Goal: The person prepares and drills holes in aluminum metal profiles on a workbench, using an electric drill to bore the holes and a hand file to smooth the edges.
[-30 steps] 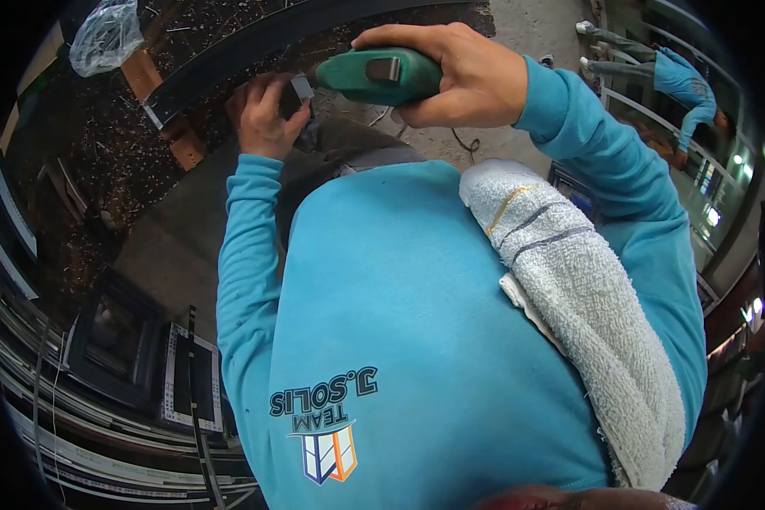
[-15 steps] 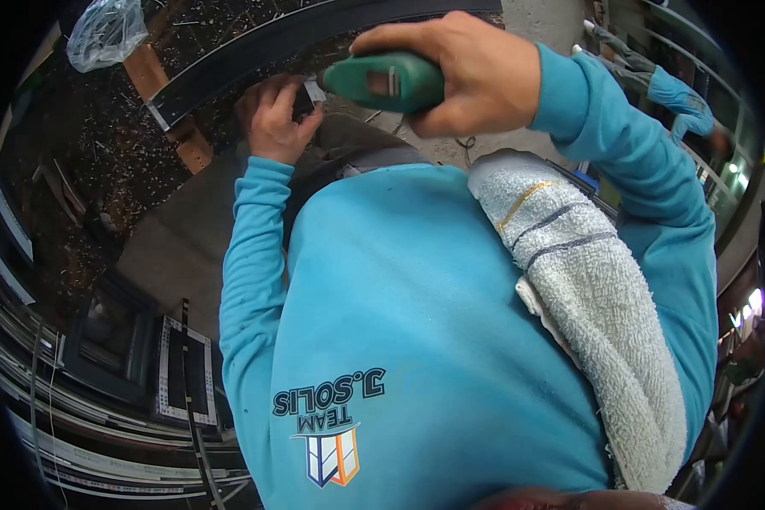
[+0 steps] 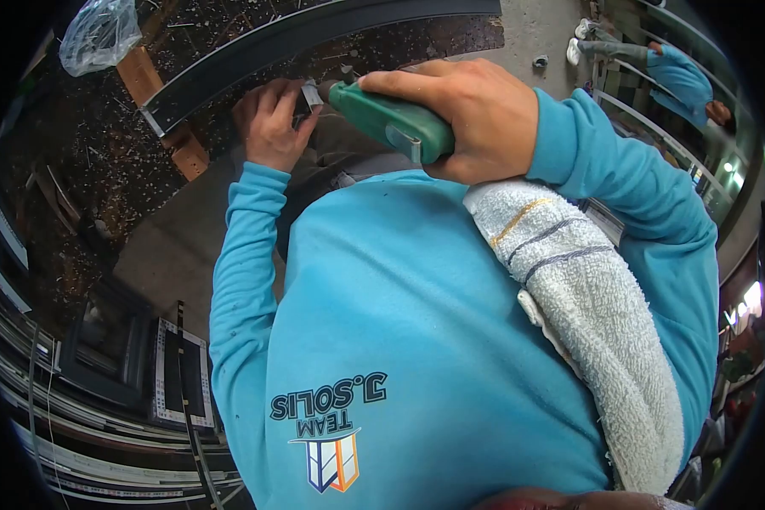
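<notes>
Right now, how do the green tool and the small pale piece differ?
The green tool is clearly bigger than the small pale piece. The green tool has a rounded body, while the small pale piece looks flat-sided. The right hand grips the green tool; the left hand holds the small pale piece at its fingers. Both are hand-held.

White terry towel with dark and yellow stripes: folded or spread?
Folded. The white towel lies as a thick, narrow strip over the blue shirt.
</notes>
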Action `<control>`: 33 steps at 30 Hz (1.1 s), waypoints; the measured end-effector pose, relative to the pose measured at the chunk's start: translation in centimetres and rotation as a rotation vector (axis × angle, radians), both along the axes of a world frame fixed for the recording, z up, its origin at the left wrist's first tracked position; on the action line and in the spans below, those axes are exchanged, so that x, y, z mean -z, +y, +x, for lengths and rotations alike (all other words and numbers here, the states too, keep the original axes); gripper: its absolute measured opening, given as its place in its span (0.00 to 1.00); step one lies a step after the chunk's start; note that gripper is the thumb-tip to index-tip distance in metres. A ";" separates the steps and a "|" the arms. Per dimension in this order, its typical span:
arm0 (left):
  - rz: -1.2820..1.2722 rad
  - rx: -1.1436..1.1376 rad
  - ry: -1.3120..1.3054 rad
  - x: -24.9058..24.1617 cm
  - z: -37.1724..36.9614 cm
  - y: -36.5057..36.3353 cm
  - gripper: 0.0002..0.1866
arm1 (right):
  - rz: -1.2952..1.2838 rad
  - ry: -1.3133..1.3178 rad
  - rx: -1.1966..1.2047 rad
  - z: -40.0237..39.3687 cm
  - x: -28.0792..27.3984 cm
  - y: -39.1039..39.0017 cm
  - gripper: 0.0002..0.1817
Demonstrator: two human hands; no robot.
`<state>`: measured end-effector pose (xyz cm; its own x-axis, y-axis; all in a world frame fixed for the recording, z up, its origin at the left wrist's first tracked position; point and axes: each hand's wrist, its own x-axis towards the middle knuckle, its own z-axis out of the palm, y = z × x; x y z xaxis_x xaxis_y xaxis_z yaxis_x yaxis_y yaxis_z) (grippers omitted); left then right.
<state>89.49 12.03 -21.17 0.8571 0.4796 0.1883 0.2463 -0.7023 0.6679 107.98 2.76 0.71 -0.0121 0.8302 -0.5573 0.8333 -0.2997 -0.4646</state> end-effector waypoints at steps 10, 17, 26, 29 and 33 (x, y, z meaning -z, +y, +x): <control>0.051 0.015 0.020 0.3 -0.1 -0.2 0.25 | 0.040 0.029 0.001 -0.1 -0.2 -0.1 0.37; 0.033 0.013 0.029 0.2 -0.2 -0.3 0.25 | -0.034 0.023 -0.001 1.3 0.4 3.6 0.37; -0.127 0.026 -0.068 -3.3 -0.8 0.6 0.23 | 0.045 0.286 0.056 1.5 -5.7 -1.1 0.43; -0.718 -0.258 -0.228 -6.9 -4.2 2.7 0.17 | 0.101 0.422 0.162 1.8 -7.7 -0.8 0.43; -0.768 -0.556 -0.311 -5.9 -8.5 10.0 0.19 | 0.236 0.468 0.158 0.7 -7.0 0.9 0.41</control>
